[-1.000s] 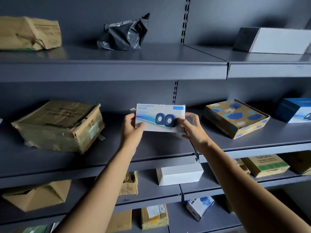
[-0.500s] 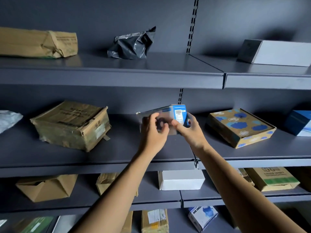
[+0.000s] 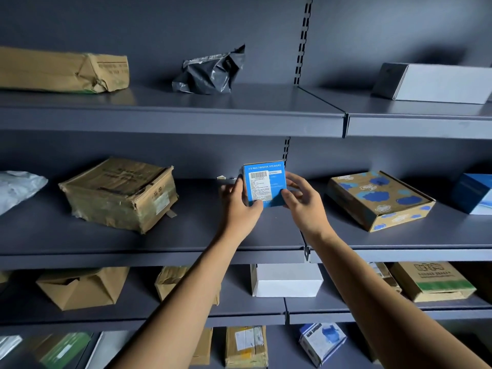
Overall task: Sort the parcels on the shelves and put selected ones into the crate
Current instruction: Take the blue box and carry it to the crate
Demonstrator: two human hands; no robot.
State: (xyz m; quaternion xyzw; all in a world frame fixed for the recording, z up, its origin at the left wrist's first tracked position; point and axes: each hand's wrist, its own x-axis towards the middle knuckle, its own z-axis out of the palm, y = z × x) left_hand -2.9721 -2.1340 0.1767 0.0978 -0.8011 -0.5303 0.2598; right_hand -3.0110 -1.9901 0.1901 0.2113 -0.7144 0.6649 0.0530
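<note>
Two hands on one parcel: left hand (image 3: pixel 239 209) and right hand (image 3: pixel 303 206) grip the blue speaker box (image 3: pixel 266 182) from opposite sides, fingers curled round it, thumbs on the near face. Box is held over the middle shelf (image 3: pixel 159 241), near its right end, apparently off the surface. Barcode end faces the camera; long axis seems to run back-left behind the left hand. Crate not in view, neither hand nearer.

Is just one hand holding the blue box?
No, the left hand and the right hand both grip the blue box.
</note>
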